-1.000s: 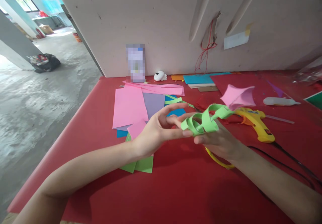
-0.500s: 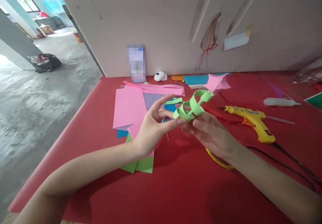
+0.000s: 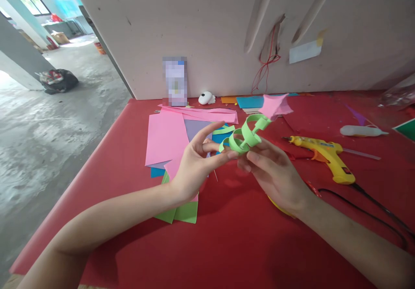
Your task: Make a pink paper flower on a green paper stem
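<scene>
A paper flower is held above the table, with a pink star-shaped head [image 3: 275, 106] at its upper right and a curled light-green paper spiral [image 3: 251, 138] wound around its stem. My left hand [image 3: 197, 159] pinches the lower-left end of the spiral between thumb and fingers, its index finger raised. From below and to the right, my right hand [image 3: 279, 172] grips the spiral's underside, the thumb close to the lowest coil. Some of the right fingertips are hidden behind the green paper.
Pink sheets [image 3: 167, 139] and green sheets [image 3: 186, 212] lie to the left on the red table [image 3: 227, 250]. At right are a yellow glue gun [image 3: 324, 155] with a black cord and a white bottle [image 3: 363, 130]. A blurred phone-like screen [image 3: 176, 81] leans on the wall behind.
The flower and its spiral have shifted slightly left and tilted a little. My right hand has turned, its fingers closer behind the spiral; my left hand has barely moved.
</scene>
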Demonstrator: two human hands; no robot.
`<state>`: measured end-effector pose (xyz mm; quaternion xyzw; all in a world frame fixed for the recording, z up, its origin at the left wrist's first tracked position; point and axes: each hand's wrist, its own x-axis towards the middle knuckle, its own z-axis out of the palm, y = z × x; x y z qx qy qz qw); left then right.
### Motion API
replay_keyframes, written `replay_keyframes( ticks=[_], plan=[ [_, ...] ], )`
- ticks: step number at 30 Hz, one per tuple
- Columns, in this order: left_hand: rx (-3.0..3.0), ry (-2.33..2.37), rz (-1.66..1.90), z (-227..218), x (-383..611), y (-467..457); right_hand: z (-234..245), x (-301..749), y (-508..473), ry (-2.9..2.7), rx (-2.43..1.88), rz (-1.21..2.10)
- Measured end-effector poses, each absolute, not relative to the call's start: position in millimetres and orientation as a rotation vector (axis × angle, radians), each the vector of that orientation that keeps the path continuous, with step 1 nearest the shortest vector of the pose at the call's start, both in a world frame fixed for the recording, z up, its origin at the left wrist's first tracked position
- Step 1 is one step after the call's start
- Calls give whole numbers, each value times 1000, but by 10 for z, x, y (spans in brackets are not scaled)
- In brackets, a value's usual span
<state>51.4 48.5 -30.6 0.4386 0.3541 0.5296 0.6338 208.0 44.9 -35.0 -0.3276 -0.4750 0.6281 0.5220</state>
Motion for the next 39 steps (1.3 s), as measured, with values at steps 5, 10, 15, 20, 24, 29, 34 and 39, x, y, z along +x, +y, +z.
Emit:
replay_keyframes(
  ticks=[5,10,15,20,24,29,34,39],
  plan=[
    [1013,818,1196,-311,515,480,-350,2088,464,-1102,-805,1610],
    [1070,875,1204,-317,507,478,-329,2085,464,-1033,-829,1668],
    [1129,909,1214,-322,492,480,-307,2053,452,-981,-865,1655],
    [1140,929,1247,-306,482,509,-331,2037,469,-906,-921,1624],
    [1122,965,1305,-262,462,569,-363,2041,497,-836,-979,1603],
    [1090,930,1377,-246,425,675,-380,2061,512,-796,-1027,1558],
    [1167,962,1377,-289,425,673,-386,2033,477,-875,-1033,1489],
    [1329,989,1399,-323,439,631,-405,2011,401,-1004,-1016,1396]
  ],
)
